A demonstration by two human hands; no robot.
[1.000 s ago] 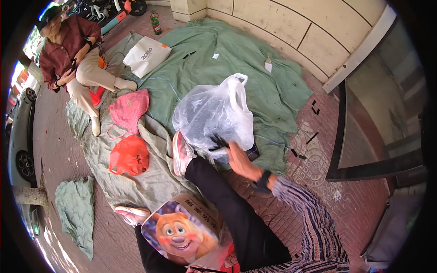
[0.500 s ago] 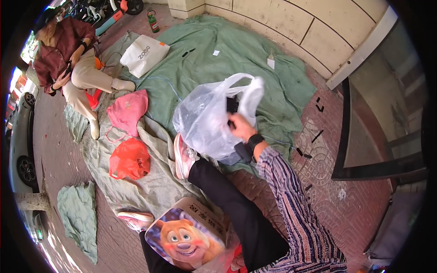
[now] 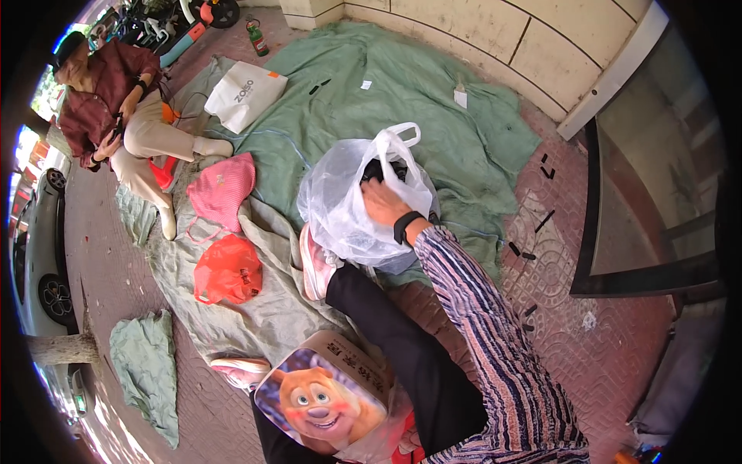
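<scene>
My right hand [image 3: 386, 204] lies at the mouth of the rounded, translucent white plastic bag [image 3: 334, 207], centre frame — black contents [image 3: 376, 171] directly up-frame, at my fingertips; whether I'm gripping any, I cannot tell.

Outdoor pavement [image 3: 104, 263]: red paving tiles [image 3: 572, 359], tree trunk [image 3: 63, 349], car [image 3: 48, 243], building wall [image 3: 440, 35].

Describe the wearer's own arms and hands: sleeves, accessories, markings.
Right arm: long knit-looking sleeve with wavy dark, pinkish and pale stripes. Plain black wristband at the cuff. Right hand: no glove visible. Left hand can't be made out.
</scene>
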